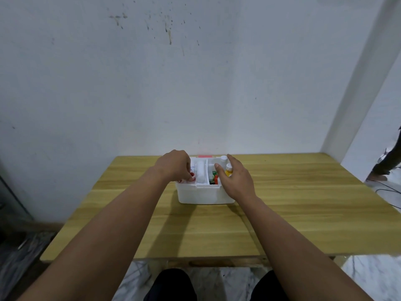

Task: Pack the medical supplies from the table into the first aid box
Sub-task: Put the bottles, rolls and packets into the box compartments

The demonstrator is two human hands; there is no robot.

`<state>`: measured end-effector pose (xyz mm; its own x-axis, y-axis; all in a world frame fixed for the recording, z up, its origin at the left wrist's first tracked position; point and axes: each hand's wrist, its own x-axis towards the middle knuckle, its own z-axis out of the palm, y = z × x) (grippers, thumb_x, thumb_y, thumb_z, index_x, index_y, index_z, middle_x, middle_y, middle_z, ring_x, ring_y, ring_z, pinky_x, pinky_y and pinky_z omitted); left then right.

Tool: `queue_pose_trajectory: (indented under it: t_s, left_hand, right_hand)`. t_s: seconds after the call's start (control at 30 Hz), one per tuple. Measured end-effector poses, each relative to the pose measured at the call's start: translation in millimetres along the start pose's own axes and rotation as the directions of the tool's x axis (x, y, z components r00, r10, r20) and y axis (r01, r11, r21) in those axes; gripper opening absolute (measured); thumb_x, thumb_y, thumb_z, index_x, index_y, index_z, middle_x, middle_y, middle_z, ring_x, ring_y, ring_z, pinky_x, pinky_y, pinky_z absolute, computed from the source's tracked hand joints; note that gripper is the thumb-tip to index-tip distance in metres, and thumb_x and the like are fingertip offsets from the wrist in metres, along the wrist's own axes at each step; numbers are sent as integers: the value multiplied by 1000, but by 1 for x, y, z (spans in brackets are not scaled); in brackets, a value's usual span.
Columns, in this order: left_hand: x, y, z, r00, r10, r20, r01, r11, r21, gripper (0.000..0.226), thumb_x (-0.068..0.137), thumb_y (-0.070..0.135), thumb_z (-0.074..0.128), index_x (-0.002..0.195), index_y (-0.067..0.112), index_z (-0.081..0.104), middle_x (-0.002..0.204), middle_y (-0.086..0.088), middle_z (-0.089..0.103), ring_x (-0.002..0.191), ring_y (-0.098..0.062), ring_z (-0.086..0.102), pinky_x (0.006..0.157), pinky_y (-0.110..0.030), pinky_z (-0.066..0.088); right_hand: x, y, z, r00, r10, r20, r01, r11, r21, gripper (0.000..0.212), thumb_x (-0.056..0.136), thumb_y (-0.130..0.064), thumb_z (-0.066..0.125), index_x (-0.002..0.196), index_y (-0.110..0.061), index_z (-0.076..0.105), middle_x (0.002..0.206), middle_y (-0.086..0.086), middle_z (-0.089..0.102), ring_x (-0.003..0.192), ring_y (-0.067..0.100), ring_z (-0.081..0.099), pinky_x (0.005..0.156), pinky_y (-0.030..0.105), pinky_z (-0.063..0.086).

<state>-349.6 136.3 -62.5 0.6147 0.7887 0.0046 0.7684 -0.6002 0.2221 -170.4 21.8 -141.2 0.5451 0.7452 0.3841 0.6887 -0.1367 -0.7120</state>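
A white first aid box (199, 193) stands open at the far middle of the wooden table (303, 205). Inside it I see a white gauze roll (201, 171), a green and red packet (214, 177), a yellow bottle (229, 170) and a white-capped bottle (223, 158). My left hand (175, 166) reaches into the box's left compartment, fingers curled on a small red and white roll (192, 177). My right hand (236, 179) hovers over the right compartment with fingers spread, close to the yellow bottle; whether it touches the bottle I cannot tell.
A white wall rises directly behind the table. A person's legs (388, 159) show at the far right on the floor, with a cable nearby. My knees (171, 285) sit below the table's near edge.
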Motion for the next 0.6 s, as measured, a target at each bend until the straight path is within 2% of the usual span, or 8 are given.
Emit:
queue_pose_trajectory:
  t_s: [0.13, 0.27, 0.4, 0.6]
  left_hand:
    - [-5, -4, 3, 1000, -3, -24, 3, 1000, -17, 25, 74, 45, 83, 78, 22, 72, 72, 10, 72, 69, -5, 67, 56, -23, 44]
    - [-4, -8, 3, 1000, 9, 5, -9, 996, -85, 19, 77, 37, 81, 79, 20, 74, 74, 10, 73, 65, 2, 63, 57, -23, 46]
    - [-5, -10, -1, 999, 31, 14, -29, 991, -130, 15, 80, 30, 79, 87, 17, 76, 85, 5, 73, 78, -7, 66, 70, -32, 58]
    - [-4, -13, -9, 991, 27, 132, 3, 975, -224, 23, 72, 20, 85, 92, 21, 74, 89, 3, 74, 84, -13, 70, 73, -34, 62]
  right_hand:
    - [0, 0, 0, 1000, -2, 2, 2, 1000, 3, 72, 96, -60, 54, 154, -21, 40, 156, -1, 47, 134, 16, 51, 100, 33, 43]
    - [0, 0, 0, 1000, 3, 5, -3, 1000, 0, 72, 96, -60, 54, 154, -22, 40, 156, -2, 47, 134, 16, 52, 99, 33, 43]
    - [0, 1, 1, 1000, 1, 4, -1, 1000, -5, 72, 96, -62, 53, 155, -22, 40, 156, -2, 46, 136, 17, 50, 103, 35, 43]
    - [1, 3, 1, 1000, 0, 4, 0, 1000, 2, 73, 95, -62, 52, 155, -22, 40, 156, -1, 46, 137, 18, 50, 104, 37, 44]
